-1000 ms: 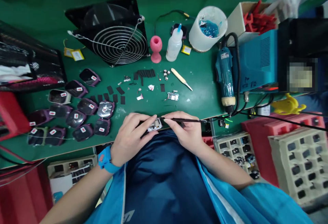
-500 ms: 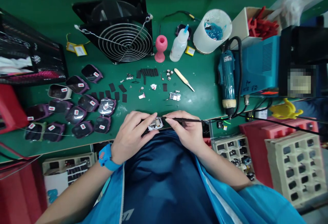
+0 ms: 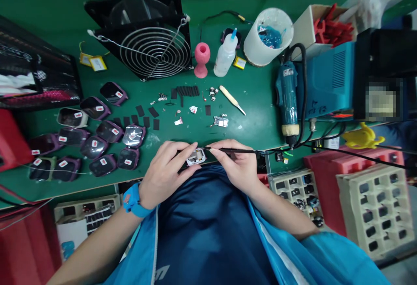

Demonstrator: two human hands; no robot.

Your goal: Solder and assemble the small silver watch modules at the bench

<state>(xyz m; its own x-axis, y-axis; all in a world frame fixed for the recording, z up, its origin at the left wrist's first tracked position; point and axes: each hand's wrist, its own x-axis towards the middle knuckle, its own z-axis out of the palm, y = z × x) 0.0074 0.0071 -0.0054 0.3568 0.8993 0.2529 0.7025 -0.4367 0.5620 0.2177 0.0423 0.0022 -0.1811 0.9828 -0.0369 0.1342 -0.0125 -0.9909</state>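
Near the bench's front edge, my left hand [image 3: 167, 163] is closed on a small open watch case [image 3: 196, 157], pinched between thumb and fingers. Pale and metallic parts show inside the case. My right hand [image 3: 236, 163] is closed around a slim black tool [image 3: 234, 150], lying nearly level and pointing left. Its tip is at the case's right side; whether it touches cannot be made out. Beyond my hands lie a small circuit board [image 3: 220, 121], a cream-handled pick [image 3: 232, 100] and several black pads [image 3: 187, 91].
Several watch faces in purple frames [image 3: 112, 131] cover the left side. Behind stand a fan [image 3: 156, 52], a pink holder [image 3: 201, 61], a squeeze bottle [image 3: 225, 57] and a white tub [image 3: 260, 52]. An electric screwdriver [image 3: 288, 98] hangs at the right, above trays [image 3: 374, 211].
The view has shifted slightly, so the bench items appear a little farther left. Both hands keep their holds on the watch case and the black tool, almost in place.
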